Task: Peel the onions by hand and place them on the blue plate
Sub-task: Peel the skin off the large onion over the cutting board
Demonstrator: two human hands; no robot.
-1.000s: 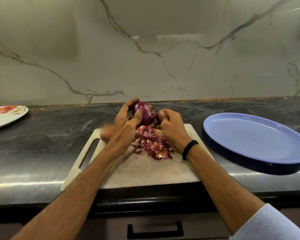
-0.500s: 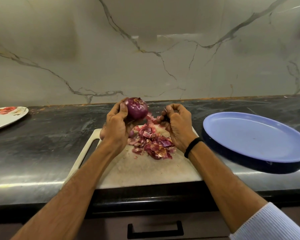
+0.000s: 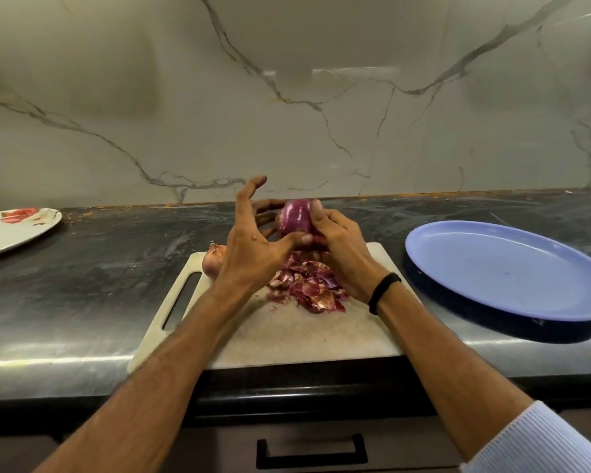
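My right hand (image 3: 342, 257) is curled round the glossy purple onion (image 3: 294, 218), held above the far edge of the pale plastic cutting board (image 3: 287, 336). My left hand (image 3: 253, 247) is splayed, thumb pressed to the onion's underside. I'd steady it with the right, catch any leftover papery skin with the left thumbnail over the heap of reddish peels (image 3: 307, 285), then carry it to the round blue plate (image 3: 492, 268) at the counter's right end.
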